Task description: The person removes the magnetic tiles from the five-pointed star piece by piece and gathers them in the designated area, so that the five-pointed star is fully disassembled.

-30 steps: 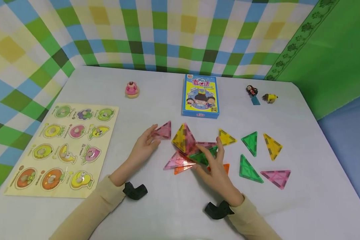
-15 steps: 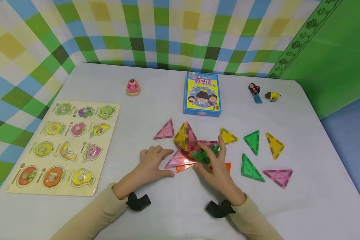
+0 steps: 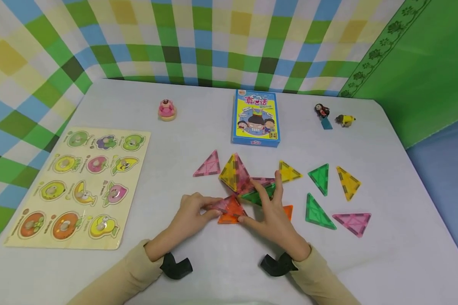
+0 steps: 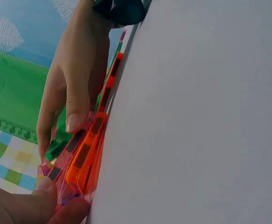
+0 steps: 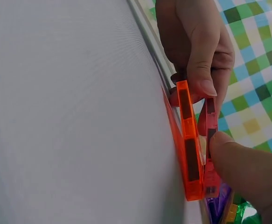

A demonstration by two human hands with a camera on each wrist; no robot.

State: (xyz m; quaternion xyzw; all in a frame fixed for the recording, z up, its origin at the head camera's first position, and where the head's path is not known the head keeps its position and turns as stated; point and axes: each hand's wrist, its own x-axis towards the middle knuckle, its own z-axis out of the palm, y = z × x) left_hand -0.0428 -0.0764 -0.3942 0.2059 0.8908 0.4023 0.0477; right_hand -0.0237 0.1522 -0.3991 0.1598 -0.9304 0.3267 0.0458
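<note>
**Hands pinching tiles at the pile's near edge**

The left hand (image 3: 191, 216) is pinching a pink tile (image 3: 222, 205) by its edge, just below the centre of the head view, thumb and fingers curled onto it. The right hand (image 3: 272, 218) is lying beside it, its thumb pressing on the orange tile (image 3: 229, 217) under the pink one while its fingers are reaching up over a green tile (image 3: 257, 196) in the pile. In the right wrist view the thumb is nipping the orange tile (image 5: 188, 149) against the pink one, so this hand is grasping too.

The tiles are looking like thin, stiff, translucent plastic: probably light, smooth and a bit slippery on the flat faces. Dark bars along the edges are suggesting magnets, so neighbours may be snapping together or dragging along. The safest hold is likely across an edge near a corner, thumb on one face, finger on the other.

More tiles are lying to the right of the pile, a blue box (image 3: 256, 117) above centre, a fruit puzzle (image 3: 80, 186) at left, on the table (image 3: 213, 271).
</note>
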